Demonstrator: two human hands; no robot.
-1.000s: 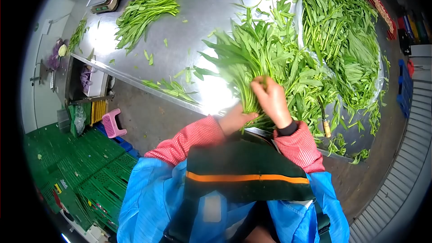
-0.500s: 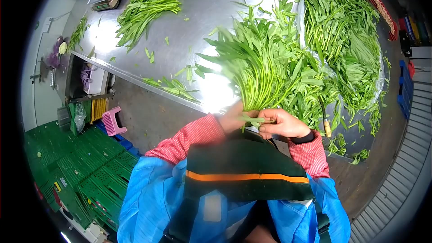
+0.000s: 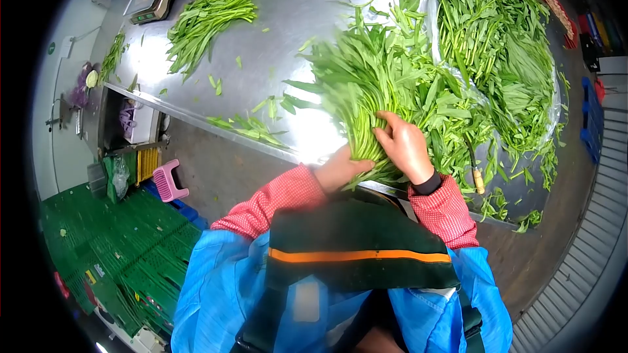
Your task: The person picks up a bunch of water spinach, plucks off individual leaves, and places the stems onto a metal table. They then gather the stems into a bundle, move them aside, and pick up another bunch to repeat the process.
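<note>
Low in the centre of the frame I see the left hand [image 3: 340,171] clenched round the stem ends of a bunch of greens [image 3: 363,85]. The right hand [image 3: 405,147] curls over the same stems, gripping from above. I judge this two-sided hold keeps the stalks gathered while the leaves fan out over the steel table [image 3: 288,13]. The left fingers are hidden under the stalks, and the leaf tips blur. To the right, a knife [image 3: 477,180] shows only its handle. The big heap [image 3: 504,46] runs off the top right.
</note>
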